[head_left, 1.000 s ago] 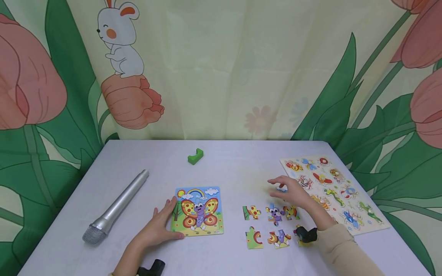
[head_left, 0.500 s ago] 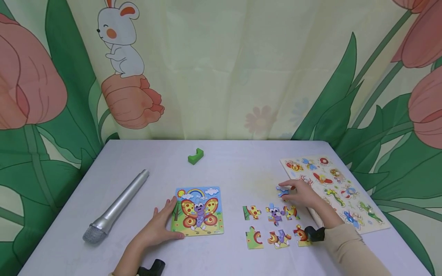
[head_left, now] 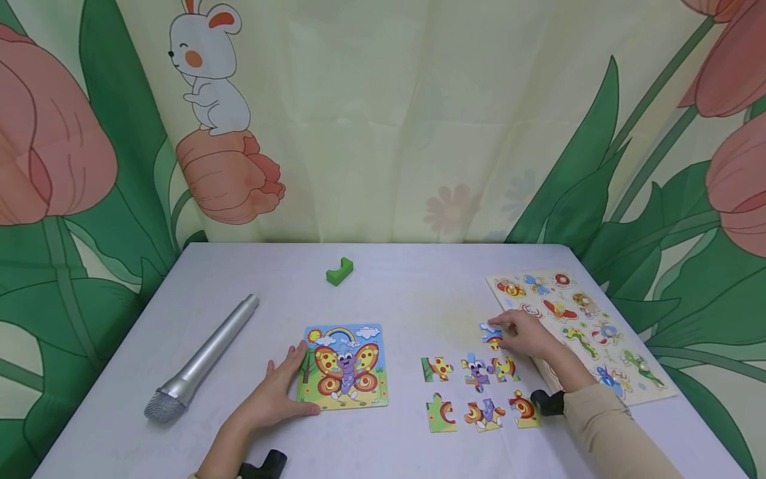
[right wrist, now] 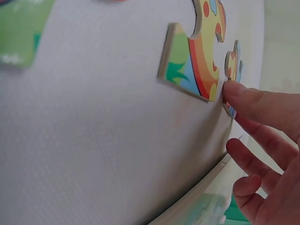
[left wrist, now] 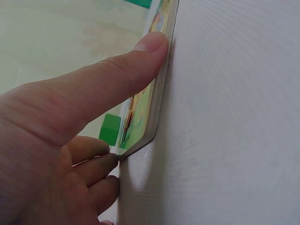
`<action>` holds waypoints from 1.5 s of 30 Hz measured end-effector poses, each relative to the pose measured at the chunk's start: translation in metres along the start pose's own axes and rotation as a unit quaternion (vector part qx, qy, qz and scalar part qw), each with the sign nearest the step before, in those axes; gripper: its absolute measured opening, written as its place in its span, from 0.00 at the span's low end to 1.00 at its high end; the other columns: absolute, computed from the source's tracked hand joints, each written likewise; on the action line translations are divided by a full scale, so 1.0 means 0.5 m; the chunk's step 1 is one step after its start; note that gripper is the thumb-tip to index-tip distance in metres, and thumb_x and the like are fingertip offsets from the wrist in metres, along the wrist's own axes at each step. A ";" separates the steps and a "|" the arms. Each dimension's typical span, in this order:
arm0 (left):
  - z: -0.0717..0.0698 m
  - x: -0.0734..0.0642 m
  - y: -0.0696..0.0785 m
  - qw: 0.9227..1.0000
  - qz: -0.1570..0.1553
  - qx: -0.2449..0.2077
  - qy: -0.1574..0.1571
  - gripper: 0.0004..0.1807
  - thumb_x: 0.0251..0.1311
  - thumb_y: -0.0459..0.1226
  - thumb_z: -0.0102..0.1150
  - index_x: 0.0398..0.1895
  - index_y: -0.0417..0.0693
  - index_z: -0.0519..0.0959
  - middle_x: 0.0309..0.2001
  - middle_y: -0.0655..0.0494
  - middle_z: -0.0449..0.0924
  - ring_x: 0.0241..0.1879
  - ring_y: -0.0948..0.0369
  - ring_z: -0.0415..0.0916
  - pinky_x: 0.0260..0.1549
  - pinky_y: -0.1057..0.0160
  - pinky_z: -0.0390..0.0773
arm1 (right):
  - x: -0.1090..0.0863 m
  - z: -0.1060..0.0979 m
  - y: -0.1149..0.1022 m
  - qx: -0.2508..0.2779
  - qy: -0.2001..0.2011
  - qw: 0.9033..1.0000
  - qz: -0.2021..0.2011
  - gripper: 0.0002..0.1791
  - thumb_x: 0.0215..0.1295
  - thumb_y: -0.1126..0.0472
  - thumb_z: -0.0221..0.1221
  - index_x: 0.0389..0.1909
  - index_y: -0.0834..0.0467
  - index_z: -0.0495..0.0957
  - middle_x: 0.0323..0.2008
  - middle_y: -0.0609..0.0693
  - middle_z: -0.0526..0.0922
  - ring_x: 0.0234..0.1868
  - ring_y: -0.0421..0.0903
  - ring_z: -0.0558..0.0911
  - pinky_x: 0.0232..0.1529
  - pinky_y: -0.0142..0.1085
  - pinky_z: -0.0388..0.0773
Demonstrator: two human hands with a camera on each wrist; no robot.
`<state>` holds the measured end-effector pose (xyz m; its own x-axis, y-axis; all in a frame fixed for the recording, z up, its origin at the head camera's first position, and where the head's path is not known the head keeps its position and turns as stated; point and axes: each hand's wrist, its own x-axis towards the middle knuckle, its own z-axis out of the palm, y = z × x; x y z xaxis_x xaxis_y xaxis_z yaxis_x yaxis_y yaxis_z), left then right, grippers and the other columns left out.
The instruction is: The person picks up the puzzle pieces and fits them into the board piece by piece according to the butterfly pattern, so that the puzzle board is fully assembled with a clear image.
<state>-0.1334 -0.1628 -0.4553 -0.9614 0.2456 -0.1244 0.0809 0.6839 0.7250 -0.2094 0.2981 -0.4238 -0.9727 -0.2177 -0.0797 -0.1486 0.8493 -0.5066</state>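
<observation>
A square butterfly puzzle [head_left: 342, 366] lies flat on the table, slightly left of centre. My left hand [head_left: 280, 392] rests at its near left corner, thumb along the near edge and fingers along the left side. In the left wrist view the thumb [left wrist: 117, 77] lies straight against the puzzle's edge. To the right, my right hand [head_left: 526, 334] pinches a loose puzzle piece [head_left: 490, 335] with blue sky and a white cloud. Thumb and index finger meet on that piece in the right wrist view. Just nearer lies a yellow wing piece [head_left: 505, 368], among several other loose pieces [head_left: 477, 371].
Beyond the right hand lies a large white board [head_left: 577, 332] with bug pictures; the right forearm reaches over its near left corner. A silver microphone [head_left: 203, 359] lies at the left. Toward the back sits a green block [head_left: 339, 272]. A printed curtain [head_left: 383, 120] hangs behind the table.
My right hand has come down onto the sky piece, and its fingers have closed on it. The piece now shows more turned. My left hand has stayed at the butterfly puzzle.
</observation>
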 end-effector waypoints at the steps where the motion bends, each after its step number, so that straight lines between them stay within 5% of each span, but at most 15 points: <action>1: 0.000 0.000 0.000 1.000 0.000 -0.001 0.000 0.64 0.29 0.50 0.76 0.70 0.40 0.48 0.70 0.42 0.46 0.69 0.48 0.38 0.64 0.43 0.29 | 0.000 0.001 0.001 -0.002 0.001 1.000 -0.002 0.20 0.50 0.69 0.65 0.48 0.62 0.79 0.46 0.59 0.77 0.37 0.48 0.71 0.36 0.37 0.73; 15: 0.000 -0.001 0.003 1.000 0.001 0.000 0.003 0.64 0.29 0.49 0.76 0.70 0.38 0.48 0.69 0.42 0.47 0.69 0.47 0.38 0.64 0.42 0.29 | 0.002 0.006 -0.003 -0.030 0.006 0.999 -0.021 0.19 0.50 0.64 0.66 0.46 0.62 0.80 0.41 0.54 0.77 0.35 0.47 0.70 0.33 0.35 0.70; 26: 0.000 -0.002 0.001 1.000 0.002 -0.004 0.001 0.64 0.29 0.49 0.76 0.70 0.39 0.48 0.69 0.41 0.47 0.69 0.47 0.38 0.64 0.42 0.29 | 0.024 0.020 -0.050 -0.015 -0.001 0.999 -0.031 0.19 0.49 0.64 0.67 0.44 0.61 0.81 0.38 0.51 0.78 0.34 0.46 0.72 0.29 0.33 0.71; 45: -0.003 -0.002 0.002 1.000 0.001 -0.008 -0.001 0.64 0.29 0.50 0.75 0.70 0.39 0.48 0.69 0.42 0.46 0.69 0.46 0.38 0.64 0.42 0.29 | 0.080 0.080 -0.157 0.024 -0.001 0.990 -0.142 0.16 0.45 0.64 0.68 0.37 0.65 0.83 0.37 0.51 0.77 0.39 0.48 0.75 0.31 0.35 0.75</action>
<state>-0.1325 -0.1631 -0.4534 -0.9606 0.2484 -0.1248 0.0782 0.6723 0.7361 -0.2294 0.2035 -0.4217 -0.8930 -0.4445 0.0701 -0.4066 0.7303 -0.5489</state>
